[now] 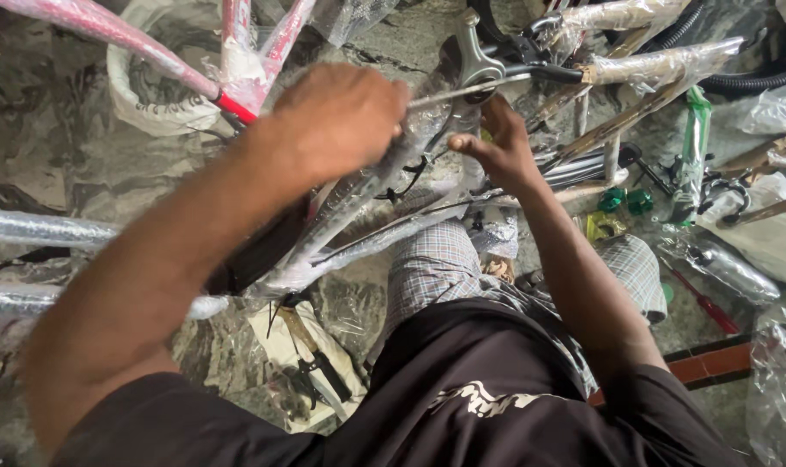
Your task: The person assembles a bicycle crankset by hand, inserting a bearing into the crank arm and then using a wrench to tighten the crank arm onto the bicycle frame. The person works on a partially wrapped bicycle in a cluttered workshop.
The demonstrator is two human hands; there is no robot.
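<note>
The left hand (pixel 336 117) is fisted around a thin metal spanner (pixel 466 89). Just right of it, the right hand (pixel 497 147) pinches the plastic-wrapped bicycle frame (pixel 358 207).

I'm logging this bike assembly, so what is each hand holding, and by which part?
Left hand is shut around a slim metal tool at its near end. Right hand touches the plastic-wrapped bicycle frame; its grip is hidden.
</note>
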